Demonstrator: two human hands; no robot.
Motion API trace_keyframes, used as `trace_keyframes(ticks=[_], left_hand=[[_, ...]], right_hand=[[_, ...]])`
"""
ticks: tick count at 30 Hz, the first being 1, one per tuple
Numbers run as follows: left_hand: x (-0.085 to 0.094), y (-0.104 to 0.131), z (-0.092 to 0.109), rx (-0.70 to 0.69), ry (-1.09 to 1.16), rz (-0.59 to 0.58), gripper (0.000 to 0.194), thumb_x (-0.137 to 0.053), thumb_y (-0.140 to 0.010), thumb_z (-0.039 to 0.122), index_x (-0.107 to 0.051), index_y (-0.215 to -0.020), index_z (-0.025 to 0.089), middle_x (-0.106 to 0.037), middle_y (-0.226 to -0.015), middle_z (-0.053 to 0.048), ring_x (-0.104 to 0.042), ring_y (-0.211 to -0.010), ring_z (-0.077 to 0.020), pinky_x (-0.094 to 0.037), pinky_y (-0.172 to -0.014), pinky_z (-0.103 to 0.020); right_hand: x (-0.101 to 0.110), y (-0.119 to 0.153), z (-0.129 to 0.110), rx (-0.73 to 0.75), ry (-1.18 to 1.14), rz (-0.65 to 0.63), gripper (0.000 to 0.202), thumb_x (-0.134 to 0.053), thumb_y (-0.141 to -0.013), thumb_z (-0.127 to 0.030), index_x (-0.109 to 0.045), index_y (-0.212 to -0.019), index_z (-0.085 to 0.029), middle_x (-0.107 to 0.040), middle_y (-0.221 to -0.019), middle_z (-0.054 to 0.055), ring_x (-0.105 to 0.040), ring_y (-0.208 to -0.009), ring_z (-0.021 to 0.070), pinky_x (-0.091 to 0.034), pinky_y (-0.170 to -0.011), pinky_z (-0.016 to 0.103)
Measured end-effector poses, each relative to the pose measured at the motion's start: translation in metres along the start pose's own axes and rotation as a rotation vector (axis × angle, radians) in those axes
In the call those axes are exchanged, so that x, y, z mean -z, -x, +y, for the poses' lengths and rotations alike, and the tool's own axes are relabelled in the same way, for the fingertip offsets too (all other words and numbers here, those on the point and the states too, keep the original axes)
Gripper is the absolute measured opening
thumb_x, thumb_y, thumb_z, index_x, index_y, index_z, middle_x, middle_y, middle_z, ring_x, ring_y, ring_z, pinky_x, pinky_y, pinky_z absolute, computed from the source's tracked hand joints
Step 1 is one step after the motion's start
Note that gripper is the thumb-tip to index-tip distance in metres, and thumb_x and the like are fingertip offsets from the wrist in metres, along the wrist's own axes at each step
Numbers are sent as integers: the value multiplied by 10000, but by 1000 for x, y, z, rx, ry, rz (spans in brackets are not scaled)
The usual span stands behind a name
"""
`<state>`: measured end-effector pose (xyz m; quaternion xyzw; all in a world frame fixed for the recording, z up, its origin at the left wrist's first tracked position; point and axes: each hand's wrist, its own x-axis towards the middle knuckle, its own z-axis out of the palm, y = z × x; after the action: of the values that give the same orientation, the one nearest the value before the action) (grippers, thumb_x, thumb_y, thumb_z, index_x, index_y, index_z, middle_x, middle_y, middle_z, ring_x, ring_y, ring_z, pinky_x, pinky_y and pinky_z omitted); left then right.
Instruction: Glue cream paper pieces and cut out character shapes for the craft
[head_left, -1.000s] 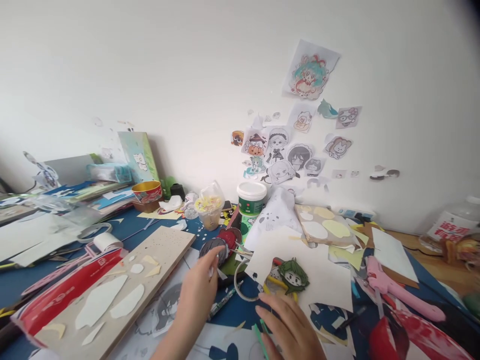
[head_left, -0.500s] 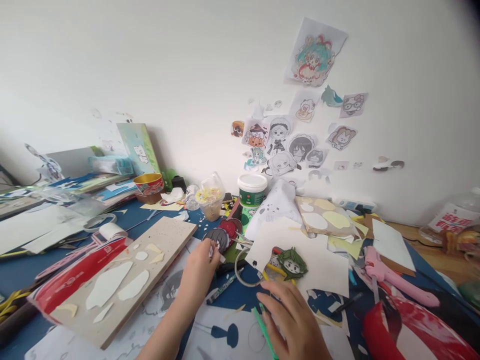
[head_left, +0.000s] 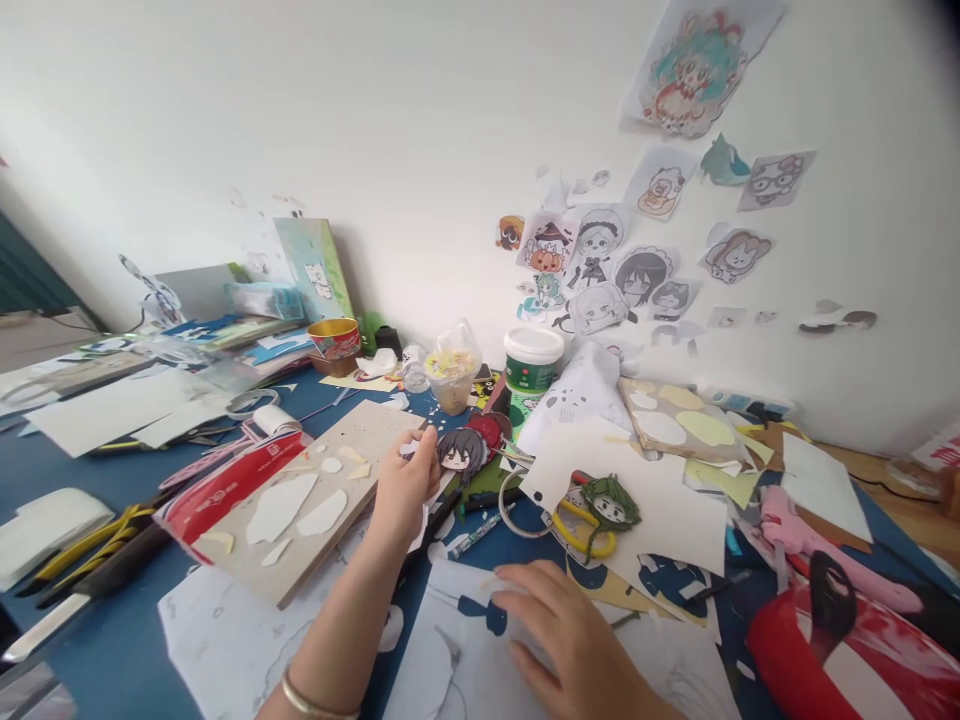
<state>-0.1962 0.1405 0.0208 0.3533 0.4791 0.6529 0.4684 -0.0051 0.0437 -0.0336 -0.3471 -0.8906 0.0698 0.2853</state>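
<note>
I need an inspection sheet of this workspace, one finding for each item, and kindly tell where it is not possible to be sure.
Surface: blue table, much of it under paper and scraps.
Job's things: dark-haired cutout, green-haired cutout farther right, drawing sheet.
Clutter: board bearing white scraps; tub; cup.
Hands: left hand, fingers drawn together beside the dark-haired cutout, grip unclear; right hand, fingers spread over the drawing sheet, contact unclear.
Cables: dark cable at the far right.
Surroundings: white wall with drawings on it.
</note>
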Motion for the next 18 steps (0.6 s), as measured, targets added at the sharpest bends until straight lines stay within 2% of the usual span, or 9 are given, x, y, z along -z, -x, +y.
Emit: trace_keyframes(ticks=[4, 7, 10, 13, 15, 18], left_hand=[[7, 3, 12, 70, 189, -25, 475, -531, -768, 537, -287, -537, 200, -214, -394, 113, -156, -296, -15, -87, -323, -147], [11, 6, 17, 80, 301, -51, 490, -471, -812, 541, -279, -524, 194, -194, -402, 106, -157, -293, -19, -90, -329, -153], [13, 7, 19, 82, 341, -87, 484, -436, -858, 480, -255, -515, 190, -199, -410, 96, -175, -296, -24, -99, -331, -153], [16, 5, 21, 150, 424, -153, 440, -385, -895, 426, -281, -539, 188, -204, -421, 92, -170, -293, -32, -92, -324, -154], [17, 6, 22, 151, 515, -225, 338, -372, -912, 349, -377, -614, 190, -217, -435, 95, -163, -297, -38, -95, -321, -153], [10, 15, 22, 73, 628, -319, 89, -427, -892, 242, -470, -817, 220, -237, -456, 107, -157, -317, -43, -120, -324, -142]], right_hand=[[-9, -3, 0, 245, 115, -126, 459, -486, -855, -454, -531, -1214, -172, -527, -1306, 59, -532, -1100, 217, -472, -897, 311], [-13, -4, -2, 318, 180, -154, 542, -416, -865, -544, -511, -1245, -169, -499, -1328, 55, -535, -1113, 201, -469, -888, 284], [-15, -5, -7, 352, 192, -158, 458, -408, -897, -472, -498, -1257, -204, -505, -1320, 24, -553, -1093, 183, -477, -861, 265], [-12, -8, -12, 377, 116, -137, 353, -430, -911, -372, -518, -1229, -247, -537, -1289, -8, -577, -1052, 173, -481, -850, 264], [-7, -11, -14, 284, -10, -121, 395, -469, -880, -426, -534, -1217, -230, -567, -1262, 22, -576, -1050, 202, -474, -873, 298], [4, -22, -17, -119, -317, -77, 400, -442, -876, -451, -584, -1152, -199, -631, -1154, 78, -574, -1030, 219, -467, -872, 314]])
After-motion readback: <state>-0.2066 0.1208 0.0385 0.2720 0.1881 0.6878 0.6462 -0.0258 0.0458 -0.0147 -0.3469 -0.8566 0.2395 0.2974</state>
